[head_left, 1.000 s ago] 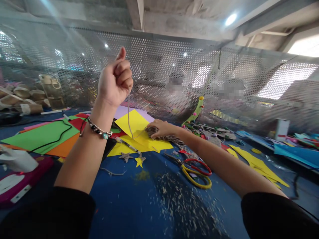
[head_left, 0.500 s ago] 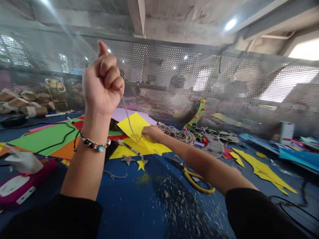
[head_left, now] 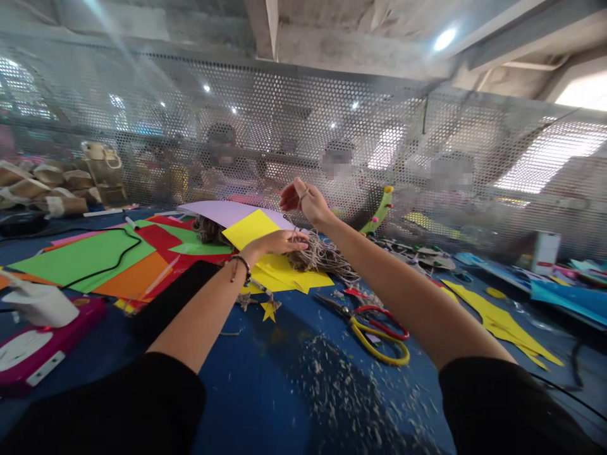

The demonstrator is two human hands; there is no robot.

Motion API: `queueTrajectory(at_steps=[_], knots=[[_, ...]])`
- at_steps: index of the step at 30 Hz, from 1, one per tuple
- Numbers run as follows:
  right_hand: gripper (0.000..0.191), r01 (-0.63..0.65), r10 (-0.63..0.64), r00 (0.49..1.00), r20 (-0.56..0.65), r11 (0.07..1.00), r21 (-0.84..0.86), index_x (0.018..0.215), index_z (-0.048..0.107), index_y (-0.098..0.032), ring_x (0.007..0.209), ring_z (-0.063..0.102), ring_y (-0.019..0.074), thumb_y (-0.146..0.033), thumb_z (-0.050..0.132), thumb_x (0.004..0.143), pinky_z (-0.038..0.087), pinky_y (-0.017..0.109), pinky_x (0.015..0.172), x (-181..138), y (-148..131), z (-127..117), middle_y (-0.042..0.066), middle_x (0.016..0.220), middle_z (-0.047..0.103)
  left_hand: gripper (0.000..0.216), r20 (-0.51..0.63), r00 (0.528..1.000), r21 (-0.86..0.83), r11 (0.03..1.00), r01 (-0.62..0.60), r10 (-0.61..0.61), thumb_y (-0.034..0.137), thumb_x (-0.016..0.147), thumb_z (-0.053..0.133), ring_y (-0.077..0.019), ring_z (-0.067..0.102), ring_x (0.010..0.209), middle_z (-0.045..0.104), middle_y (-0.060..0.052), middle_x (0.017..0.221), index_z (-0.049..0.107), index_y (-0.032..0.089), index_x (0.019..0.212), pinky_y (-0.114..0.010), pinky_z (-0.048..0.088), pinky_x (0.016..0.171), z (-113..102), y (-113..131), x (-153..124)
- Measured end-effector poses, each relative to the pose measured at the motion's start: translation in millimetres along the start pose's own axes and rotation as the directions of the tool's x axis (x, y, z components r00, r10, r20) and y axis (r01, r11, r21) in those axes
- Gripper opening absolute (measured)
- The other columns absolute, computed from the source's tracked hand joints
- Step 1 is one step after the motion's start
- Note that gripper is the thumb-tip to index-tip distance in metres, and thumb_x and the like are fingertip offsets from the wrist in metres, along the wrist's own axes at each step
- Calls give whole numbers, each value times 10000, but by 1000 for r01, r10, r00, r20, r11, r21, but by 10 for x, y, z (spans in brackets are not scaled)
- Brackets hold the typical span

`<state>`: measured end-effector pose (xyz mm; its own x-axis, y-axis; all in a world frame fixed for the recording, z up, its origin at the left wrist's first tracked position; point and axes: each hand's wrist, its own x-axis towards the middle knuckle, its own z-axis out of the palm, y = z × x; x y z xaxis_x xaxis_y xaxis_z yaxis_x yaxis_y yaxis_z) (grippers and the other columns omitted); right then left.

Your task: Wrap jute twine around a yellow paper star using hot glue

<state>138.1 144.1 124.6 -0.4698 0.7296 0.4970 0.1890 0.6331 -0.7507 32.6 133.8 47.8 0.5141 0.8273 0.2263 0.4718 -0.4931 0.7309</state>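
My left hand (head_left: 284, 242) is low over a tangled bundle of grey-brown twine (head_left: 327, 256), its fingers closed on the near end of the bundle. Above it, my right hand (head_left: 305, 201) is raised with curled fingers, and a thin strand seems to cross it. Loose strands show between the two hands. Yellow paper sheets (head_left: 253, 230) lie beneath and beside my left hand. On the blue table nearby are a small yellow paper star (head_left: 269, 309), a twine-covered star (head_left: 245, 301) and scissors (head_left: 353, 319) with red and yellow handles.
Coloured paper (head_left: 80, 256) and a black phone-like slab (head_left: 177, 300) lie on the left, with a magenta power strip (head_left: 61, 347) and white plug. Yellow scraps (head_left: 502, 322) are at right. A perforated metal screen (head_left: 265, 126) stands behind; people show dimly through it.
My left hand has come down from its raised position to the twine bundle. My right hand has risen from the yellow paper to above the bundle. The red scissor handle is now uncovered.
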Motion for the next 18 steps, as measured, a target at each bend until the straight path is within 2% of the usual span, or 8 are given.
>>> queueTrajectory(at_steps=[3, 5, 9, 12, 13, 15, 17, 18], knots=[[540, 43, -42, 999, -15, 993, 109, 671, 448, -159, 544, 533, 65, -505, 90, 882, 467, 231, 597, -40, -213, 17, 9, 613, 523, 241, 7, 1000, 95, 995, 18, -19, 286, 854, 462, -185, 546, 908, 530, -67, 1090, 518, 165, 1054, -372, 467, 773, 222, -103, 73], [546, 78, -75, 997, -25, 982, 173, 671, 443, -165, 565, 532, 62, -536, 95, 868, 462, 222, 608, -85, -388, -7, 5, 623, 516, 244, -6, 999, 146, 989, 34, -34, 286, 854, 462, -186, 545, 911, 528, -69, 1092, 515, 165, 1059, -374, 467, 774, 288, -178, 79], [516, 128, -129, 991, -18, 929, 347, 656, 419, -171, 553, 489, 32, -521, 107, 873, 427, 174, 590, -194, -778, -173, -23, 620, 474, 247, -41, 998, 211, 976, 52, -44, 283, 853, 464, -183, 546, 908, 528, -70, 1092, 510, 166, 1065, -372, 469, 770, 298, -271, 56], [540, 154, -153, 988, -30, 926, 344, 657, 400, -167, 529, 450, 2, -454, 3, 882, 403, 164, 617, -254, -986, -356, -45, 620, 437, 249, -76, 997, 236, 971, 45, -28, 283, 852, 466, -185, 546, 910, 527, -70, 1093, 509, 165, 1067, -374, 468, 771, 273, -258, 56], [556, 174, -170, 985, -43, 938, 301, 665, 401, -165, 548, 453, -1, -444, -31, 876, 401, 172, 642, -263, -1014, -417, -47, 637, 441, 252, -86, 996, 241, 970, 37, -17, 284, 852, 468, -186, 546, 912, 528, -71, 1091, 508, 161, 1068, -377, 467, 771, 262, -247, 60], [599, 196, -195, 980, -33, 979, 59, 726, 427, -164, 616, 470, 4, -429, -93, 860, 396, 194, 677, -268, -987, -527, -46, 711, 479, 250, -104, 995, 244, 970, 15, 11, 284, 852, 466, -187, 545, 914, 528, -71, 1091, 510, 160, 1065, -381, 465, 776, 239, -227, 68], [551, 160, -157, 987, 34, 946, -281, 831, 466, -167, 669, 480, 25, -441, -10, 878, 399, 209, 666, -275, -840, -612, -37, 788, 516, 246, -118, 992, 239, 971, -10, 39, 285, 853, 464, -186, 544, 915, 530, -70, 1090, 514, 161, 1059, -380, 464, 778, 211, -215, 76], [455, 126, -104, 992, 75, 903, -410, 875, 484, -162, 672, 483, 41, -452, 133, 887, 406, 217, 647, -287, -728, -642, -26, 799, 530, 246, -128, 990, 234, 972, -21, 52, 284, 853, 465, -187, 545, 915, 530, -70, 1088, 514, 159, 1059, -380, 464, 777, 196, -209, 79]])
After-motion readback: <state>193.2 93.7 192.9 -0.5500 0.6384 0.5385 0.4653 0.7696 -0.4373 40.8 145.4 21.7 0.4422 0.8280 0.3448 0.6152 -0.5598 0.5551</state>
